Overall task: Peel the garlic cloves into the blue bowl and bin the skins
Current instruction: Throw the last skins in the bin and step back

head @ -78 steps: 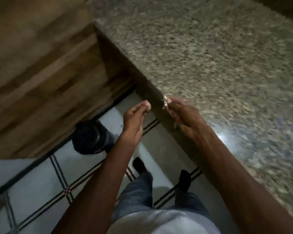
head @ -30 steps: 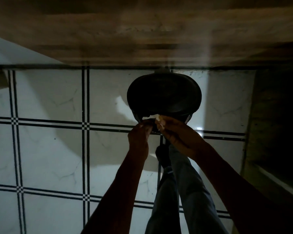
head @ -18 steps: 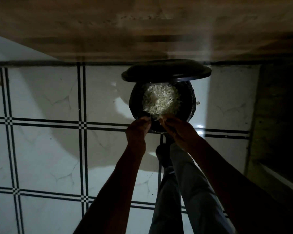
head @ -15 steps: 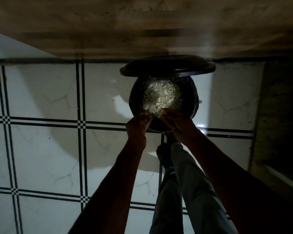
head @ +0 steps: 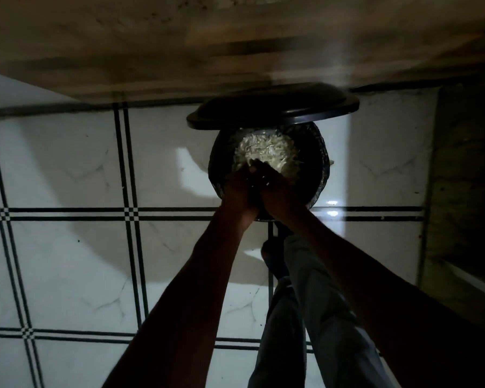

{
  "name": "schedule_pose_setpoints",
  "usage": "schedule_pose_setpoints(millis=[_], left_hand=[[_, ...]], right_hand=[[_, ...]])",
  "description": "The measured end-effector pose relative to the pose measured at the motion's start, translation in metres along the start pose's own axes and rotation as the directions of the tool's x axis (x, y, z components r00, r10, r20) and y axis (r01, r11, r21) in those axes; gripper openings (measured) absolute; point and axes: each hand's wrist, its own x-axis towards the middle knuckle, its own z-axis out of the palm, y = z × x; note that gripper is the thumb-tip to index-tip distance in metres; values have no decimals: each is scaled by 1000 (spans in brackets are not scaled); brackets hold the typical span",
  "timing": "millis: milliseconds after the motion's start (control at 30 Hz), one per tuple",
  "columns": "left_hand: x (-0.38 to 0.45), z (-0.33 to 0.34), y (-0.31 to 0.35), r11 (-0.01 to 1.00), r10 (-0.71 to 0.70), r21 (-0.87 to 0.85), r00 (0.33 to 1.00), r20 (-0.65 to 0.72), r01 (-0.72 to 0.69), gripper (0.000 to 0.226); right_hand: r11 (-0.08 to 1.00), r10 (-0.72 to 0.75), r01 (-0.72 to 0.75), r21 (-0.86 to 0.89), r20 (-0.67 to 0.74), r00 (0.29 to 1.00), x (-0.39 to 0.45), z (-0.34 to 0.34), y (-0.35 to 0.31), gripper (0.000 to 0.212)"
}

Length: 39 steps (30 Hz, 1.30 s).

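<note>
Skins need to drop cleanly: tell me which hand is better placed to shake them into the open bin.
Roughly even, slight edge to the right hand: it sits more centrally over the open bin and its pile of skins. The left hand hangs nearer the rim. Darkness hides which holds skins.

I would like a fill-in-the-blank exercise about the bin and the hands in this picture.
1. The lid of the black bin is ____.
2. The pale heap in the bin is garlic ____.
3. Both hands, left hand and right hand, are held ____ the bin's opening.

Missing words: open; skins; over
</note>
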Motion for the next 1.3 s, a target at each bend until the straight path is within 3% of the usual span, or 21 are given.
schedule_pose_setpoints(millis=[100, 167, 233, 300, 367, 467, 567, 667, 767, 933, 1067, 1300], left_hand=[[6, 1, 3, 992, 67, -112, 998, 22, -64, 42], [5, 0, 5, 993, 4, -118, 1000, 9, -3, 43], [-7, 6, 7, 996, -21, -88, 999, 24, 23, 40], [-29, 18, 8, 999, 33, 5, 996, 86, -34, 36], [-59, 27, 9, 983, 88, 157, 994, 62, -97, 27], [-114, 49, 7, 860, 106, 496, 993, 50, -117, 21], [-179, 81, -1, 779, 113, 597, 979, 170, -193, 19], [-253, 128, -15, 679, 138, 656, 934, 328, -331, 15], [-317, 185, -34, 541, 136, 667, 836, 531, -512, 19], [-431, 279, -107, 345, -2, 590, 628, 778, -730, 18], [-519, 333, -182, 176, -138, 507, 488, 862, -844, 22], [-619, 402, -341, -9, -425, 195, 180, 887, -981, 6]], right_hand=[[996, 18, -13, 84, -57, 998, 2, -3, -9, 54], [999, -39, 39, -1, 34, 999, -5, -4, -14, 44], [999, 22, -24, 31, 64, 998, -12, -11, -8, 33], [997, 46, -39, 65, -106, 993, -26, -34, -1, 30], [994, 28, 3, 113, -265, 964, -56, -62, 1, 32], [991, 17, 35, 126, -392, 920, -123, -107, -15, 25], [985, 38, 49, 165, -490, 871, -200, -160, -43, 43], [988, -34, 120, 101, -607, 794, -295, -207, -64, 46], [980, -72, 183, 78, -717, 693, -377, -248, -75, 47], [956, -33, 281, 84, -921, 388, -536, -309, -56, 42], [934, 121, 311, 175, -975, 186, -661, -332, -15, 41], [926, 307, 262, 271, -946, -107, -826, -348, 94, 40]])
